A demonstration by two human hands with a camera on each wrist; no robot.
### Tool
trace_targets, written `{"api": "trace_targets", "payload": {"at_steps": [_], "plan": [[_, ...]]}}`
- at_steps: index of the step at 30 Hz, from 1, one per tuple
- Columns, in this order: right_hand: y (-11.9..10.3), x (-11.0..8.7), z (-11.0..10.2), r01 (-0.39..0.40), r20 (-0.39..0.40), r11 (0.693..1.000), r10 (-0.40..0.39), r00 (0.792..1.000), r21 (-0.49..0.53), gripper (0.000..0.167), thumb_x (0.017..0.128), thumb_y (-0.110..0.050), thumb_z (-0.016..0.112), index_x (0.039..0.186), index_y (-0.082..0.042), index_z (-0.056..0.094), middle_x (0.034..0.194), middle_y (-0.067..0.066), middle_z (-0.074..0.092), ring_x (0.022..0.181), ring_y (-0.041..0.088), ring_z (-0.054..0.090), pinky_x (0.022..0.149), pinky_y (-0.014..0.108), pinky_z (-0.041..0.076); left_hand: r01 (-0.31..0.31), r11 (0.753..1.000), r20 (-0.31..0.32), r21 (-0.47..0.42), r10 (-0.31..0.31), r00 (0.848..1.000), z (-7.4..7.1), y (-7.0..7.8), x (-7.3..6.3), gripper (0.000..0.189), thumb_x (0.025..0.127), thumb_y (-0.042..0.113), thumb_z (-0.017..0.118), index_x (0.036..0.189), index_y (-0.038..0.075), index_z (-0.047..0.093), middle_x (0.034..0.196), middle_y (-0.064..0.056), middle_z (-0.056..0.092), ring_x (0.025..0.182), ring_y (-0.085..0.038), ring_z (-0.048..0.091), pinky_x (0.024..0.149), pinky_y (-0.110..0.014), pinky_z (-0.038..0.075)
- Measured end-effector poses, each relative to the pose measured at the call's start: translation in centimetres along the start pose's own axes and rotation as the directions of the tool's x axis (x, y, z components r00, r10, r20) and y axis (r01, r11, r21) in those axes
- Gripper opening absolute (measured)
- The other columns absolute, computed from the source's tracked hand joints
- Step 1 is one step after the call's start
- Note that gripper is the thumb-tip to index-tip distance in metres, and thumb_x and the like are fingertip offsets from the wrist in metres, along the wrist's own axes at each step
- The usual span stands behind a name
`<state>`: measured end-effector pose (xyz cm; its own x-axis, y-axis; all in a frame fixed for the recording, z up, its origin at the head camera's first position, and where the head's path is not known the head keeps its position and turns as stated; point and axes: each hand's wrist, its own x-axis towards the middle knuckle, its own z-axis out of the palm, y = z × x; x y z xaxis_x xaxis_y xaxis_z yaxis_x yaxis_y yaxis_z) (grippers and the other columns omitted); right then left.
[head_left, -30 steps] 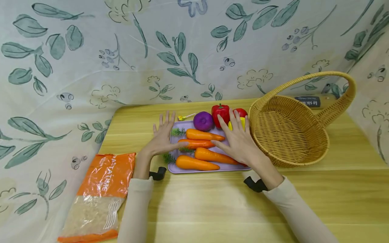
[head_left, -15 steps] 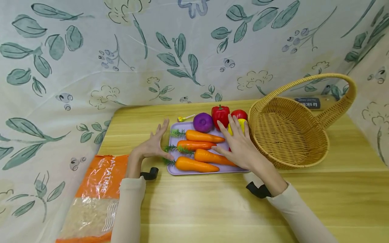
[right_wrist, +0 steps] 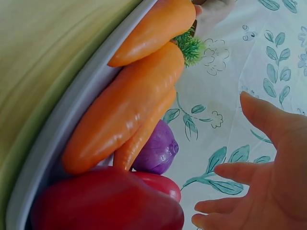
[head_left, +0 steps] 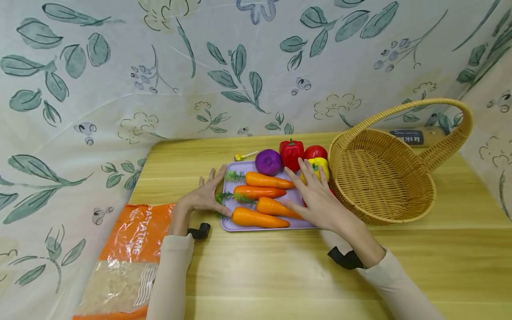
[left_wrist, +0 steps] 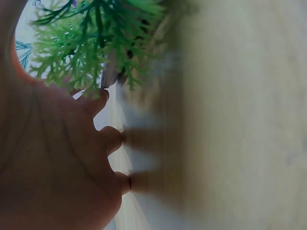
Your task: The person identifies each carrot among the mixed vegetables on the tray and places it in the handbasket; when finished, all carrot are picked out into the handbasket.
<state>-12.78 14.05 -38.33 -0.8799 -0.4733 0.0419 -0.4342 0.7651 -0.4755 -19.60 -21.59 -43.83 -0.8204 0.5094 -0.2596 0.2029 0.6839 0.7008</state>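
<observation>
A lilac tray [head_left: 240,228] holds several orange carrots [head_left: 260,218] with green tops. At its left end is my left hand [head_left: 204,195], thumb and fingers spread. In the left wrist view its fingertips [left_wrist: 112,139] are down by the table beside the tray edge, under a carrot's green top [left_wrist: 96,43]. My right hand [head_left: 320,198] hovers with spread fingers over the tray's right end, holding nothing. It partly hides a yellow pepper [head_left: 318,165] and a red item beneath, which looks like a pepper [right_wrist: 110,201] in the right wrist view.
Behind the carrots sit a purple onion-like vegetable [head_left: 268,162], a red bell pepper [head_left: 291,153] and a round red tomato-like item [head_left: 316,152]. A lollipop [head_left: 245,156] lies behind the tray. A wicker basket [head_left: 372,182] stands right, an orange pasta bag [head_left: 136,231] left.
My left hand has shifted left and lower, from over the carrot tops to beside the tray's left end. The right hand has drifted slightly down and right, showing more of the yellow pepper.
</observation>
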Motion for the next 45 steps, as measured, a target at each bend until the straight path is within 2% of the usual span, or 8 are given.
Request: {"api": "trace_targets", "payload": {"at_steps": [5,9,16,19,24,30,37,45], "plan": [[-0.2,-0.3,0.4,0.021,0.016,0.999,-0.022,1.000,0.045,0.085,0.101,-0.051,0.062,0.167,-0.016,0.020,0.174,0.022,0.000,0.162,0.042,-0.003,0.129,0.067,-0.007,0.023,1.000,0.014,0.010,-0.024,1.000,0.0,-0.1,0.0,0.151,0.065,0.055,0.095,0.167,0.015,-0.008,0.176,-0.008,-0.011,0.159,-0.037,-0.024,0.123,-0.066,-0.023],[-0.2,-0.4,0.6,0.049,0.008,0.993,-0.050,0.999,0.107,0.082,0.099,-0.046,0.067,0.165,-0.016,0.028,0.174,0.021,0.007,0.162,0.042,0.006,0.129,0.066,-0.002,0.056,0.998,0.025,0.017,-0.056,0.998,0.0,-0.2,-0.1,0.151,0.065,0.057,0.094,0.167,0.017,-0.009,0.175,-0.013,-0.012,0.159,-0.036,-0.025,0.124,-0.064,-0.023],[-0.3,-0.8,1.3,0.121,-0.036,0.973,-0.116,0.993,0.196,0.070,0.099,-0.035,0.071,0.160,-0.018,0.041,0.172,0.011,0.024,0.157,0.041,0.025,0.120,0.067,0.035,0.112,0.994,0.040,0.009,-0.112,0.993,0.1,-0.3,-0.1,0.151,0.064,0.057,0.095,0.167,0.021,-0.010,0.169,-0.023,-0.027,0.151,-0.054,-0.030,0.120,-0.073,-0.019],[-0.4,-0.8,1.6,0.151,-0.050,0.964,-0.143,0.988,0.218,0.068,0.099,-0.032,0.071,0.159,-0.020,0.042,0.169,0.011,0.030,0.152,0.039,0.038,0.115,0.065,0.044,0.123,0.992,0.033,0.013,-0.124,0.992,0.1,-0.2,-0.2,0.150,0.064,0.055,0.095,0.167,0.023,-0.010,0.168,-0.022,-0.029,0.148,-0.058,-0.031,0.119,-0.076,-0.017],[-0.6,-0.7,2.1,0.141,-0.055,0.957,-0.131,0.990,0.253,0.063,0.098,-0.028,0.073,0.156,-0.018,0.048,0.162,0.016,0.042,0.144,0.040,0.048,0.111,0.065,0.047,0.120,0.993,0.035,0.017,-0.120,0.992,0.0,-0.1,-0.2,0.150,0.065,0.054,0.096,0.167,0.023,-0.011,0.168,-0.022,-0.030,0.149,-0.056,-0.032,0.120,-0.074,-0.018],[-0.7,-0.1,2.8,0.124,-0.038,0.932,-0.118,0.992,0.340,0.052,0.097,-0.018,0.074,0.147,-0.014,0.059,0.151,0.014,0.052,0.137,0.036,0.054,0.110,0.060,0.050,0.109,0.994,0.038,-0.002,-0.108,0.993,0.1,-0.4,-0.2,0.152,0.063,0.055,0.096,0.167,0.024,-0.011,0.168,-0.021,-0.030,0.150,-0.054,-0.033,0.120,-0.072,-0.020],[-0.8,0.5,3.7,0.090,-0.012,0.943,-0.091,0.996,0.321,0.049,0.097,-0.014,0.073,0.144,-0.015,0.062,0.137,0.011,0.058,0.116,0.031,0.062,0.099,0.049,0.055,0.108,0.994,0.042,-0.007,-0.107,0.993,0.2,-0.6,-0.2,0.156,0.059,0.060,0.096,0.167,0.025,-0.011,0.168,-0.019,-0.031,0.150,-0.054,-0.033,0.120,-0.074,-0.018],[-0.5,1.0,4.3,0.080,-0.003,0.944,-0.083,0.997,0.320,0.049,0.096,-0.007,0.071,0.143,-0.019,0.064,0.131,0.011,0.062,0.115,0.029,0.061,0.097,0.046,0.055,0.102,0.995,0.039,0.005,-0.102,0.994,0.2,-0.5,-0.2,0.156,0.060,0.051,0.099,0.166,0.026,-0.012,0.168,-0.019,-0.032,0.151,-0.051,-0.033,0.121,-0.073,-0.018]]}}
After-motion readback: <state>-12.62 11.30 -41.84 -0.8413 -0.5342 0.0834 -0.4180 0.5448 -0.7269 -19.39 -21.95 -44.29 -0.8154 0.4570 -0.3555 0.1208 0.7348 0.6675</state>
